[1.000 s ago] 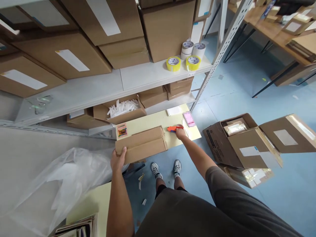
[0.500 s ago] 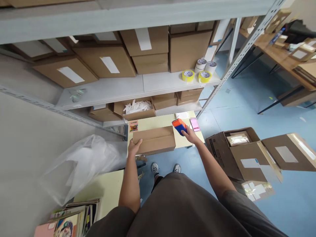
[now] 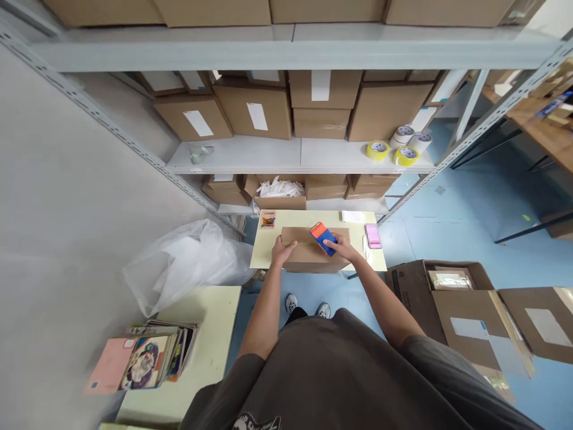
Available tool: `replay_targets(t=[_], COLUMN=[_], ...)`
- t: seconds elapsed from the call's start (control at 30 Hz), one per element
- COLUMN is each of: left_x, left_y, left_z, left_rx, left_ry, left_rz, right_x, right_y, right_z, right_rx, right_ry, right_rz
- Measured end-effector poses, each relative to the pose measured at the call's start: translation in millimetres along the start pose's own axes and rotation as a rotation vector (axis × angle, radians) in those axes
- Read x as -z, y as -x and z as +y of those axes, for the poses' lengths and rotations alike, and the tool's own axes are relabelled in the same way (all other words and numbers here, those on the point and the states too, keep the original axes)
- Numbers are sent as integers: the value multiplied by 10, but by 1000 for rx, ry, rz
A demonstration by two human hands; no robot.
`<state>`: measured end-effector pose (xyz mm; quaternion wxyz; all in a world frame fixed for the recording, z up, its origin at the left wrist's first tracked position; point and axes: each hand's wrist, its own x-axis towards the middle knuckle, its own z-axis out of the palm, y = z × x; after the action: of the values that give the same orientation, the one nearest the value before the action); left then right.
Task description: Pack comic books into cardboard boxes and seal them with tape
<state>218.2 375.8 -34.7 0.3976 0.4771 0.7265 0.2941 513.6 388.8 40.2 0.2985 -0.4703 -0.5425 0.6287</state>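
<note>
A long cardboard box lies near the front edge of the pale yellow table. My left hand grips its left end, thumb on top and fingers down the side. Above the box's right half, my right hand is closed around a blue-and-orange block-shaped item, held tilted with the orange end pointing away to the left. Whether this item touches the box I cannot tell. Behind the box lie a small colourful packet at left and a white packet; a pink phone-shaped thing is at right.
A metal shelf rack rises behind the table, holding cartons and tape rolls. White plastic wrap and a stack of magazines are on my left. Open cartons stand on the floor to my right.
My right hand has brought the blue-and-orange item from beyond the box's right end to above its right half. The left hand keeps its hold. The camera view has swung left.
</note>
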Motion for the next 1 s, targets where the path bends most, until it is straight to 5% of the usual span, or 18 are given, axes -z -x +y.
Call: replay_targets(t=[0.2,0.4,0.77,1.0], left_x=[-127,-67,-75,-161], left_y=[-12,-104,-85,-37], left_z=[286,558,436,553], left_rx=[185,155,117,161], left_ry=[-154,-195,-173,-333], left_rz=[-18,-57,-116,-59], right_x=[108,76,-146,59], right_y=[38,7,56,-55], right_z=[-16,-132,-79,-27], right_rx=[6,-11,-90,-61], right_ry=[28,111,169,289], right_rz=[84,174,185,110])
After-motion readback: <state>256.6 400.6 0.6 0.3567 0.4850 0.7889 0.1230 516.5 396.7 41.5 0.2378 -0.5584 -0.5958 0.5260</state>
